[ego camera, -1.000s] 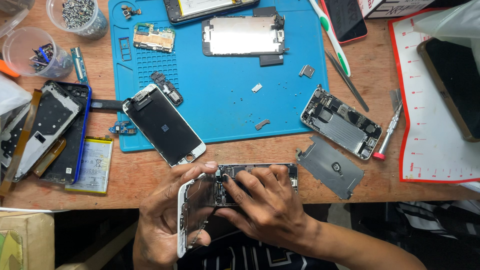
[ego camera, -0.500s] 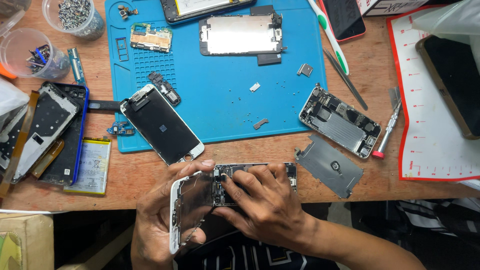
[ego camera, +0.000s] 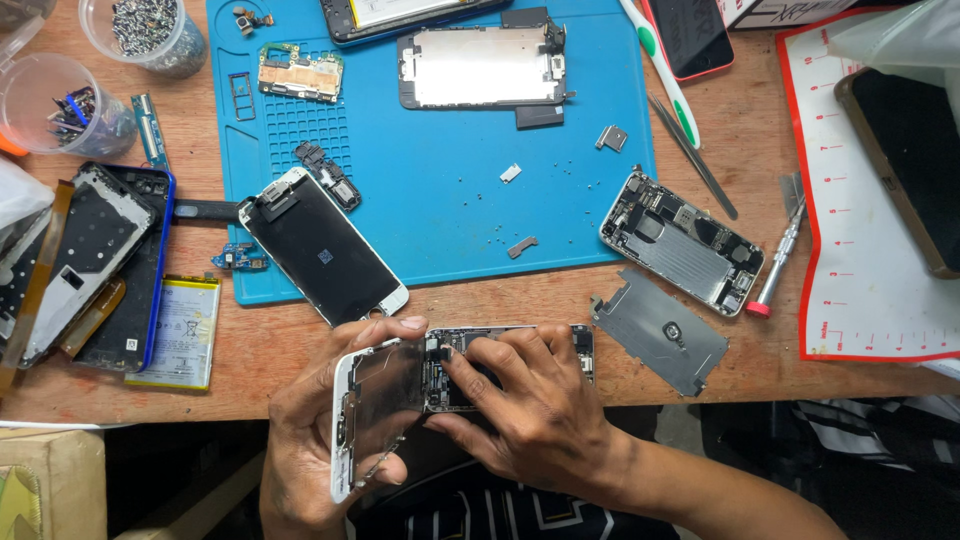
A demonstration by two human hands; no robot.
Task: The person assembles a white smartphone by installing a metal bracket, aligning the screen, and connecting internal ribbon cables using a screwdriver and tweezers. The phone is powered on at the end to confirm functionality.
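2 hands meet at the near edge of the wooden surface point(ego camera: 480, 310): your left hand point(ego camera: 310, 440) clasps the lifted screen panel point(ego camera: 375, 415) by its edge, while your right hand point(ego camera: 535, 410) presses its fingers point(ego camera: 470, 365) onto the opened phone body point(ego camera: 505, 365), gripping it. The job looks partway done, with the screen hinged up but not clearly detached. 1 other gutted phone point(ego camera: 682, 240), a metal shield plate point(ego camera: 660, 330) and loose screws on the blue mat point(ego camera: 450, 215) suggest reassembly remains.

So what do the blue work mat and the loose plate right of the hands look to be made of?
Blue mat: likely soft silicone or rubber, matte, with moulded grid compartments. Loose plate: thin sheet metal, dull grey satin sheen, punched holes and tabs. Neither is certain from looks alone.
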